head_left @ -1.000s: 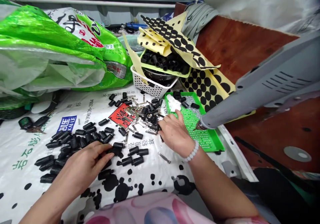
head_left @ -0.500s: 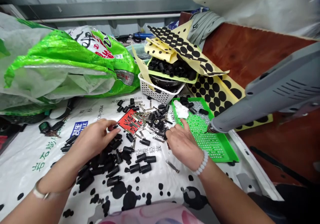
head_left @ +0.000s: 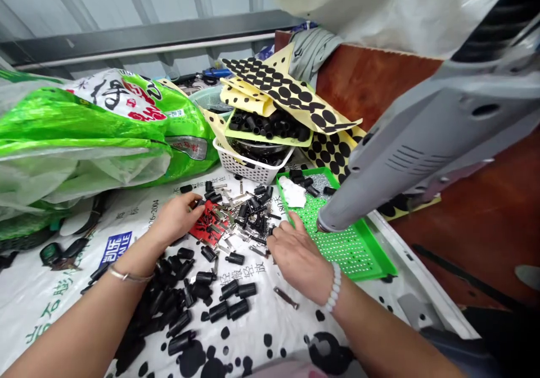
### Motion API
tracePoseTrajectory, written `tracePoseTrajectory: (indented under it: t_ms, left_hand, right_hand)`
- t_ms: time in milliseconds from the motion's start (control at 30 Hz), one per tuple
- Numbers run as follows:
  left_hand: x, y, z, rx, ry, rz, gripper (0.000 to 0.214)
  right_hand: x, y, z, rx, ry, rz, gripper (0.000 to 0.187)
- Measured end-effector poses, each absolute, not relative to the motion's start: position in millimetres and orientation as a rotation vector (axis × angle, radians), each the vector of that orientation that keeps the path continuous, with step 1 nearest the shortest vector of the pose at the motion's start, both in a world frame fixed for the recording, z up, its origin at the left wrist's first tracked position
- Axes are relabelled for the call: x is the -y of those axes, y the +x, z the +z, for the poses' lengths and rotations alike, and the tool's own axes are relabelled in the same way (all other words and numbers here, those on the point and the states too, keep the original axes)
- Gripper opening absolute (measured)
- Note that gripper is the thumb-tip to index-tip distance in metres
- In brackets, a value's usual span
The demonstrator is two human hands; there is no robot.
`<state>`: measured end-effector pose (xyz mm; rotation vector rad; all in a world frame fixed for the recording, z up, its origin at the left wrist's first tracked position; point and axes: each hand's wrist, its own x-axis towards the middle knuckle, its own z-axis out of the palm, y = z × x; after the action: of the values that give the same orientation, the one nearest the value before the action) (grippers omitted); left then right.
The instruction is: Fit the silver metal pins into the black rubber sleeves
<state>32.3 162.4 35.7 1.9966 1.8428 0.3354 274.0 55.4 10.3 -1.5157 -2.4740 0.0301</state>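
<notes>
My left hand [head_left: 179, 215] is over the upper left of the pile, its thumb and fingers drawn together around a small dark piece that I cannot make out clearly. Close to its fingertips lie black plastic caps [head_left: 213, 196] and a red printed patch [head_left: 210, 224]. At the pile's right side, my right hand [head_left: 297, 257] has its fingers curled and the tips hidden, so what they hold does not show. Between the hands are small black parts [head_left: 253, 208] and thin metal strips [head_left: 231, 220]. Many more black caps [head_left: 169, 293] are heaped below my left hand.
A grey power-tool body [head_left: 392, 153] slants down over the green perforated tray [head_left: 382, 268]. Behind the pile stands a white basket [head_left: 248, 167] with black pieces in a tray on top. Yellow sticker sheets [head_left: 291, 94] lean there. A green bag [head_left: 84, 142] fills the left.
The view has shifted, and the grey tool appears larger. My left hand has moved up and away toward the caps at the red patch's upper edge. My right hand stays beside the pile.
</notes>
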Motion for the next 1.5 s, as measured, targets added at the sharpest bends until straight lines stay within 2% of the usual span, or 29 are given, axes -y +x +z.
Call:
tracePoseTrajectory:
  t_ms: [100, 267, 367, 600, 767, 867, 1033, 1300, 1500]
  left_hand:
    - [-134, 32, 48, -1.683, 1.809, 0.464, 0.043]
    - [-85, 45, 51, -1.213, 0.981, 0.782, 0.03]
    - [-65, 54, 46, -1.09, 0.798, 0.846, 0.022]
    - [-46, 66, 43, -1.014, 0.716, 0.859, 0.016]
    - [-38, 69, 38, -1.135, 0.933, 0.88, 0.018]
    - [-34, 69, 36, -1.171, 1.006, 0.857, 0.018]
    - [-32, 66, 38, -1.013, 0.724, 0.816, 0.02]
    - [-30, 65, 35, -0.993, 0.638, 0.87, 0.018]
    - [-28, 67, 35, -1.027, 0.762, 0.904, 0.019]
  right_hand:
    - [-53, 274, 20, 2.395, -1.44, 0.189, 0.019]
    - [-45, 264, 32, 2.196, -1.137, 0.664, 0.013]
    - [-42, 258, 31, 2.084, -1.014, 0.73, 0.01]
    - [-39, 255, 31, 2.068, -0.984, 0.673, 0.006]
    - [-36, 252, 28, 1.967, -1.063, 0.665, 0.005]
    - [-35, 251, 27, 1.903, -1.026, 0.748, 0.006]
    - [-37, 252, 28, 1.81, -0.908, 0.918, 0.012]
    - [-36, 249, 29, 2.003, -0.889, 0.578, 0.016]
    - [-34, 246, 24, 1.78, -0.976, 0.958, 0.009]
